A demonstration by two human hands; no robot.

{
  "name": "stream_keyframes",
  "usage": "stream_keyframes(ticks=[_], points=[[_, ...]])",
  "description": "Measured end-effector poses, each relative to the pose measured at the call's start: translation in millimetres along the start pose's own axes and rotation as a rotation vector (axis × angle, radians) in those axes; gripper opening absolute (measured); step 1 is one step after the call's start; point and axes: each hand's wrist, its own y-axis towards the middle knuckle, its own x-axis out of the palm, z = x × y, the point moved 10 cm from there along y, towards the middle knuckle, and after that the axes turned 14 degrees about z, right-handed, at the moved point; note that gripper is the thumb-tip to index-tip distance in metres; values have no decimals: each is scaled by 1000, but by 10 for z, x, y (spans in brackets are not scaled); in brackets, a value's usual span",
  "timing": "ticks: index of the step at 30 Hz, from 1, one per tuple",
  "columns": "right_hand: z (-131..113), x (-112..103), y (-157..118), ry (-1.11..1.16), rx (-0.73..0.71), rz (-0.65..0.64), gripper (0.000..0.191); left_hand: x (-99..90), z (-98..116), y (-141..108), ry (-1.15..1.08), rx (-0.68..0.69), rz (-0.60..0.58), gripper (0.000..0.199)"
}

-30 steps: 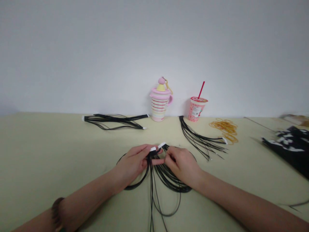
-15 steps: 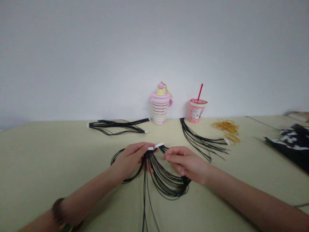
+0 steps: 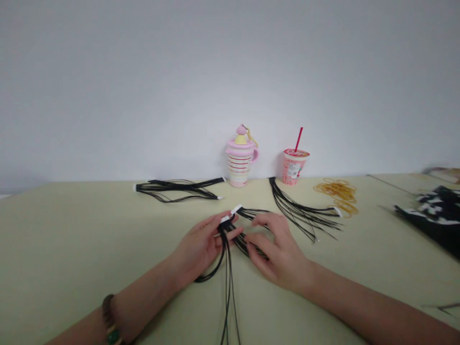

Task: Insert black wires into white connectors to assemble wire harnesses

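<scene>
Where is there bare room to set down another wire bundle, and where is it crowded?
Bare table lies left of the left hand, below the far wire bundle. Crowded: between the right hand and the rubber bands.

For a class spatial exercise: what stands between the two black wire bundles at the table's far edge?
A pink-striped handled mug stands there, in the head view.
</scene>
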Motion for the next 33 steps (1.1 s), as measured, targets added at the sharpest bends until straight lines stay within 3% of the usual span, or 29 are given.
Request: stream_keyframes(ticks=[4,6,9,19,25,33], points=[[82,322,-92,208,306,-218,18,50,-27,-38,2,23,-45,27],[175,460,-155,268,473,-266,28,73,-36,-54,2,14,-64,29],[260,603,-229,333,609,-300,32,111,-20,-76,-23,15,-93,30],[340,607,-263,381,642,-292,25,80,-2,-79,-39,-3,-9,25],[408,566,-264,382,639,-223,23,57,-19,-47,-28,16,-26,27],[437,618,-313,553,797,-218,17,73,-3,-48,-4,34,-37,26]])
